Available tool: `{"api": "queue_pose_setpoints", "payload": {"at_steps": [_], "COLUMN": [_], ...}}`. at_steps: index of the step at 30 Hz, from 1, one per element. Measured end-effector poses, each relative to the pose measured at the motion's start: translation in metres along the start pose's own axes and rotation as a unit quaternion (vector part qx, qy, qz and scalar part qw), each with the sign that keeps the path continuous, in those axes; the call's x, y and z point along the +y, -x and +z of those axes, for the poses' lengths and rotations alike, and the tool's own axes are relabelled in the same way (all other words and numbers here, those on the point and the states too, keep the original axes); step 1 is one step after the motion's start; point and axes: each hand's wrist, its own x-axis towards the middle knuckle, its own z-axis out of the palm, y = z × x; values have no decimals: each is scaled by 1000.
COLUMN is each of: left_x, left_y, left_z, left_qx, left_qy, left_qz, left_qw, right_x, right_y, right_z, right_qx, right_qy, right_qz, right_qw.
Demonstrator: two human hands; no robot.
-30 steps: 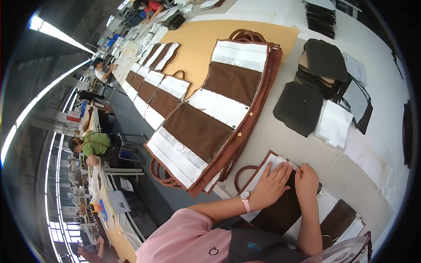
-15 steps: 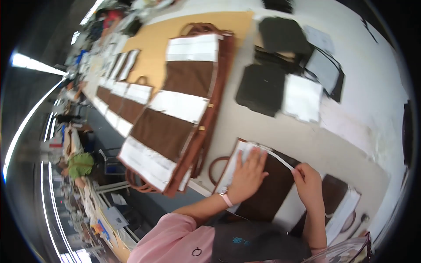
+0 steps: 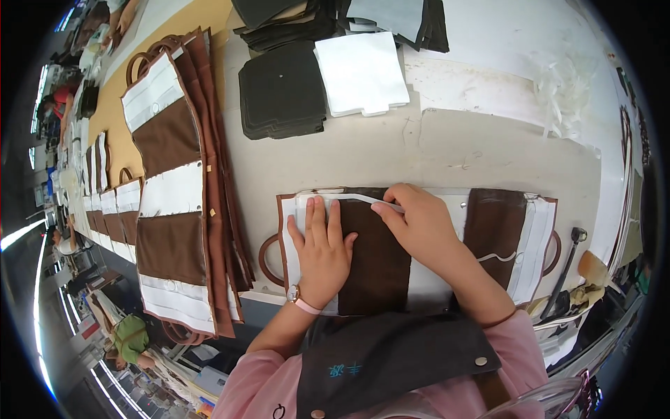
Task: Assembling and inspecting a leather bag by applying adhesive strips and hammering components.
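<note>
A flat bag panel [image 3: 377, 258] in brown and white bands lies in front of me, with a brown handle [image 3: 269, 260] looped out at each end. My left hand [image 3: 321, 251] rests flat on its left white band, fingers spread, fingertips near the top edge. A narrow white strip [image 3: 359, 198] runs along that edge from by my left fingertips toward the right. My right hand [image 3: 427, 227] pinches the strip between thumb and fingers above the panel's middle. A loose white end [image 3: 497, 257] curls over the right brown band.
A stack of brown-and-white bag panels [image 3: 171, 140] stands at the left. Dark cut pieces [image 3: 283, 91] and white sheets [image 3: 361, 73] lie beyond the panel. Scraps of white film [image 3: 565, 91] are at the far right. A black-handled tool [image 3: 564, 272] lies at the right.
My view has swung round, so the panel now lies level across the front. My left hand still presses the panel's left end; my right hand still pinches the strip, nearer the top edge.
</note>
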Motion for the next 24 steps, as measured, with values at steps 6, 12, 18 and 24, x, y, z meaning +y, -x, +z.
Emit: {"api": "queue_pose_setpoints", "payload": {"at_steps": [6,12,18,24], "left_x": [0,0,0,2], "left_y": [0,-3,-5,-5], "left_z": [-4,-7,-8,-10], "left_qx": [-12,-18,-12,-18], "left_qy": [-12,-26,-24,-42], "left_qz": [5,6,7,11], "left_qw": [1000,999,1000,999], "right_x": [12,15,14,17], "right_y": [-5,-4,-7,-7], "right_z": [17,24,26,23], "right_qx": [22,42,44,32], "right_qy": [78,113,144,144], "right_qz": [-9,-28,-24,-28], "right_qw": [997,992,988,989]}}
